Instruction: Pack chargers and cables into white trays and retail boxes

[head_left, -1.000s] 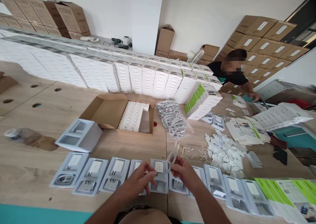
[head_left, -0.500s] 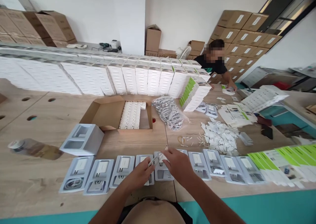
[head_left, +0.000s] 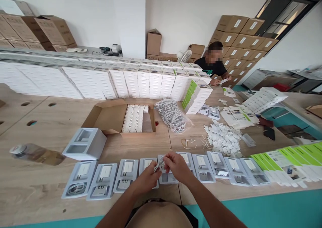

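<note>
Both of my hands meet over the middle of a row of grey plastic trays. My left hand [head_left: 148, 178] is closed round a coiled white cable [head_left: 159, 166]. From the other side my right hand [head_left: 176, 166] pinches the same cable. Below them lies a tray [head_left: 168, 178], partly covered by my hands. To the left, a tray [head_left: 102, 181] carries a white charger [head_left: 105, 171] in its upper pocket and a printed card in the lower one. The leftmost tray has a coiled cable [head_left: 76, 188] in its lower pocket.
A clear bag of cables [head_left: 172, 115] lies beyond my hands, beside an open carton [head_left: 105, 117] of white chargers. Stacked empty trays [head_left: 84, 143] and a bottle [head_left: 37, 154] stand left. Small white parts [head_left: 223, 139] are heaped right. A co-worker [head_left: 213, 62] sits behind stacked white boxes [head_left: 156, 82].
My hands have drawn closer together, and the cable now shows as a bundle between them. The co-worker has lifted a small white item off the table. The view has shifted slightly.
</note>
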Available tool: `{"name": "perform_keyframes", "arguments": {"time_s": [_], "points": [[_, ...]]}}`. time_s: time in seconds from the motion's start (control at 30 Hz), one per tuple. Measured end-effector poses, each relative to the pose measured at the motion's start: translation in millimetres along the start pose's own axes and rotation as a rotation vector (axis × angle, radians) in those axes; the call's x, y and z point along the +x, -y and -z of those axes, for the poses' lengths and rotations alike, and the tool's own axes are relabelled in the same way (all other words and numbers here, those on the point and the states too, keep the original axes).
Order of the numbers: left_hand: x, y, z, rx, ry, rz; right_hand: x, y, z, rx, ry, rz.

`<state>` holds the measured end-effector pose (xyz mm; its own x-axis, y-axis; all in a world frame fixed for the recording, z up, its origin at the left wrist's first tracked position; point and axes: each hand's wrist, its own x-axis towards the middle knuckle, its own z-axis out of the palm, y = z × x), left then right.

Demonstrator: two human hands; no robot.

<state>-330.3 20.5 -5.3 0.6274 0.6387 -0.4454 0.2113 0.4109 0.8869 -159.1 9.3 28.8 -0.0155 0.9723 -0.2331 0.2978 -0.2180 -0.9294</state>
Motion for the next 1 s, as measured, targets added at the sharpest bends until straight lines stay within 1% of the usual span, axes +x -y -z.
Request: {"name": "perform_keyframes", "arguments": {"time_s": [0.13,0.2,0.23,0.27,0.37,0.43,0.47,0.5,0.53,0.57,0.6,0.67,0.7,0.73,0.77,0.83,0.87,0.93,1.0], "points": [[-9,-7,-1,-0.1,0.04,0.001,1,-17,-13,0.355,0.041,-0.122],[-13,-9,-1,-0.137,0.06,-0.008,-3,-20,-15,0.417,0.069,-0.157],[-14,-9,-1,-0.153,0.068,-0.014,-5,-20,-16,0.371,0.063,-0.144],[-15,-8,-2,-0.168,0.071,-0.019,-7,-19,-16,0.264,0.036,-0.106],[-14,-6,-3,-0.168,0.034,-0.045,-11,-11,-15,-0.243,-0.142,0.081],[-13,-5,-1,-0.078,-0.03,-0.081,-10,-3,-10,-0.504,-0.282,0.205],[-13,-5,1,0.012,-0.077,-0.112,-9,1,-6,-0.582,-0.326,0.261],[-13,-6,3,0.127,-0.13,-0.15,-8,4,-1,-0.629,-0.336,0.314],[-14,-7,5,0.251,-0.183,-0.188,-6,7,4,-0.648,-0.302,0.356],[-16,-9,8,0.371,-0.231,-0.224,-5,9,10,-0.641,-0.214,0.377],[-17,-11,10,0.471,-0.268,-0.25,-4,10,15,-0.604,-0.089,0.371],[-20,-14,12,0.568,-0.304,-0.271,-2,9,23,-0.462,0.165,0.301],[-21,-16,12,0.565,-0.312,-0.276,-2,7,24,-0.379,0.243,0.258],[-22,-17,12,0.533,-0.311,-0.283,-2,5,24,-0.308,0.271,0.226],[-22,-18,12,0.469,-0.297,-0.29,-2,3,22,-0.257,0.257,0.212],[-21,-17,12,0.241,-0.216,-0.265,-2,-1,16,-0.21,0.174,0.228],[-20,-16,12,0.098,-0.155,-0.221,-2,-2,13,-0.207,0.138,0.251],[-18,-13,13,-0.144,-0.045,-0.085,-3,-4,8,-0.214,0.1,0.299],[-17,-11,16,-0.239,0.023,0.032,-3,-6,7,-0.217,0.088,0.319]]}}
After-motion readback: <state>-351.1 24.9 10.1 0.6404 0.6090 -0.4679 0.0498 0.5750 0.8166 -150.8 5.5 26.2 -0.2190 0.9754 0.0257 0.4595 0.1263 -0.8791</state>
